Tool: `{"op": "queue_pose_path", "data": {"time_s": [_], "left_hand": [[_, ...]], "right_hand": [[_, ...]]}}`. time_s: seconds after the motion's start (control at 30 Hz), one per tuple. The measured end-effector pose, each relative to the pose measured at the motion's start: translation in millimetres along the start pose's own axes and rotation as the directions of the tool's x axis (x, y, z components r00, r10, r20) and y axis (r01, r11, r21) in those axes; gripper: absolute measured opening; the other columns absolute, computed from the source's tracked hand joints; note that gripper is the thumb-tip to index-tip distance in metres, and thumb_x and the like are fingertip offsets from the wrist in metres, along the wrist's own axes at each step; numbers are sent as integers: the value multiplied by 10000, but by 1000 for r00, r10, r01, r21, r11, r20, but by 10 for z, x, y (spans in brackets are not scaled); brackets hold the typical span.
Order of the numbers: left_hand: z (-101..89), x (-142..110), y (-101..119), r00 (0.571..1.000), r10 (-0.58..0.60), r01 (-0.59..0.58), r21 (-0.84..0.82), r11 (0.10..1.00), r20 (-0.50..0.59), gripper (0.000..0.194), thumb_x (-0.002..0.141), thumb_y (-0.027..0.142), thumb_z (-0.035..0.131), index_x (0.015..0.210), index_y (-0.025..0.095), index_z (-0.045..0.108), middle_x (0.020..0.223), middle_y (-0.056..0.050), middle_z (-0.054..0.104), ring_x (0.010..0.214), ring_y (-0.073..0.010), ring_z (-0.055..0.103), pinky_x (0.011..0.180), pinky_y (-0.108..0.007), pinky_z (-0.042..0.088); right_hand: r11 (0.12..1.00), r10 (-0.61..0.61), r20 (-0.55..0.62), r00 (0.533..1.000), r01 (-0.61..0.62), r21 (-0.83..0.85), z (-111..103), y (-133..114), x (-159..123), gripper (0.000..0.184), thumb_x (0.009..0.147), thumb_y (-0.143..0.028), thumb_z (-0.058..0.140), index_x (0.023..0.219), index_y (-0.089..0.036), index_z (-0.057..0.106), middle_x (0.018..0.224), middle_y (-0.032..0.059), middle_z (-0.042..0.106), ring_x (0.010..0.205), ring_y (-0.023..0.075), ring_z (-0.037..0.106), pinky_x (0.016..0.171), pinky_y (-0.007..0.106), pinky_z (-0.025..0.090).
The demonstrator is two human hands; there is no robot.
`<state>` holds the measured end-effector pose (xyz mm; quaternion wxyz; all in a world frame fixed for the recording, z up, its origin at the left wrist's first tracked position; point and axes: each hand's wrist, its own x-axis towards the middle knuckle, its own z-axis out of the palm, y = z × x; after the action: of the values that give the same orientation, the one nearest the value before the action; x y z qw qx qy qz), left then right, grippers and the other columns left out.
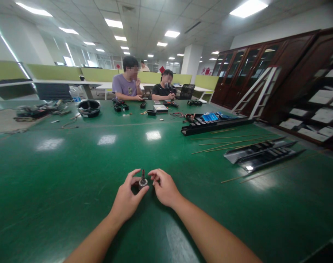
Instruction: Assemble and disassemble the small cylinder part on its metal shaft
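A small metal part [143,182] stands upright on the green table, with a round silver base and a thin, darker stepped stem topped in a reddish brown. My left hand [129,195] curls around its base, thumb at the near side and fingers behind; the far fingertips are partly hidden. To the right of the part is my right hand [165,188], its fingers loosely bent and parted. A narrow gap lies between those fingertips and the stem, and nothing shows in this hand.
The green tabletop [81,171] reaches far ahead. On the right lie thin rods [218,148], dark metal channels [267,153] and a long black rail [218,126]. A round black container [89,108] stands far left. Two people sit across the table; a white ladder [260,93] leans behind.
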<state>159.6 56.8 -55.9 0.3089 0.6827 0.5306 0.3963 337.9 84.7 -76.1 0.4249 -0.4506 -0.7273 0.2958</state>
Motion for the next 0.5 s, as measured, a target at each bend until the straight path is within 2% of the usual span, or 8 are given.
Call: {"op": "queue_pose_path", "data": {"time_s": [0.23,0.5], "left_hand": [[16,20,-13,997,46,-44,35,998,-65,568,771,261,705,1276,235,445,1036,-25,684,975,-196,653,941,-356,485],[-18,2,-38,992,109,-98,145,985,-68,251,784,295,706,1012,235,620,1019,-31,662,978,-222,621,879,-359,487]], "right_hand": [[1000,12,9,1000,-13,9,-1,9,-5,467,706,49,470,1057,-212,633,906,16,622,746,147,595,751,275,490],[999,-16,27,1000,17,-46,-17,-23,-6,444,716,30,507,1050,-226,648,938,28,649,829,178,615,793,299,496]]}}
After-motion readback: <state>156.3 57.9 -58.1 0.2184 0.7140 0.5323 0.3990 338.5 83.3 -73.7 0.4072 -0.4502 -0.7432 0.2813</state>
